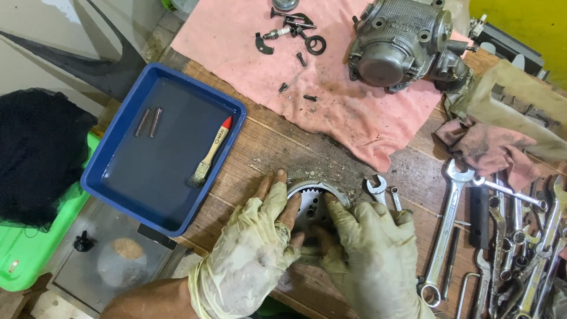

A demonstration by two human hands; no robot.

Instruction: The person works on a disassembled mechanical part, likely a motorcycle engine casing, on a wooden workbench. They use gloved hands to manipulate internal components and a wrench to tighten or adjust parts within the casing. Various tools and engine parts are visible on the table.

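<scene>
Both hands down on the round toothed metal sprocket disc (311, 204), which lies flat on the worn wooden bench (266, 147) right in front of me, near the front edge. My left hand (254, 248) in a dirty pale glove rests open on its left rim, fingers spread, thumb across the face; my right hand (369, 248), same glove, is curled over the right side with the fingers pressing on the face near the centre holes. Can't tell whether either one actually grips it or just pins it; looks like I'm holding it flat so it doesn't slide on the grit around it. Left of my hands: rectangular blue plastic tray (162, 147), seemingly with a thin film of liquid in it, holding two short dark metal pins (148, 122) side by side at the far end and a small wooden-handled brush with a red tip (211, 150) lying diagonally, bristles towards me, apart from the pins. Behind the disc: pink cloth (348, 100) spread over the bench, presumably to keep small parts from rolling off. On it sit a grey cast-metal engine housing (404, 44), a cluster of small dark parts and a spark plug (292, 32), plus a few loose bolts (301, 77). Right side: a heap of chrome spanners (508, 236) within reach, one small open-ended spanner (377, 188) lying just beside the disc, and crumpled dirty rags (496, 147) further back.
</scene>
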